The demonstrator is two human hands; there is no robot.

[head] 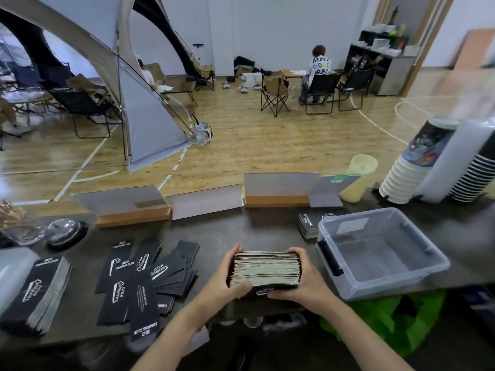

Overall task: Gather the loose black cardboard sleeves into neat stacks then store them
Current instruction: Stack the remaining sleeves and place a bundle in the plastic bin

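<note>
A thick stack of black cardboard sleeves (pixel 266 269) stands on edge on the dark counter (pixel 227 231), its pale edges facing up. My left hand (pixel 227 279) grips its left side and my right hand (pixel 305 277) grips its right side. Loose black sleeves (pixel 147 274) with white lettering lie fanned out to the left. Another leaning stack of sleeves (pixel 40 290) lies at the far left. A small flat stack of sleeves (pixel 310 223) sits behind the clear plastic bin (pixel 388 277), which stands just right of my hands and holds nothing.
Cardboard stands (pixel 134 207) line the counter's far edge. A service bell (pixel 65 231) sits at the left. Stacked paper cups (pixel 409 172) and a yellowish cup (pixel 359 178) are at the right rear. A green bag (pixel 388 319) lies below the counter. A person sits across the room.
</note>
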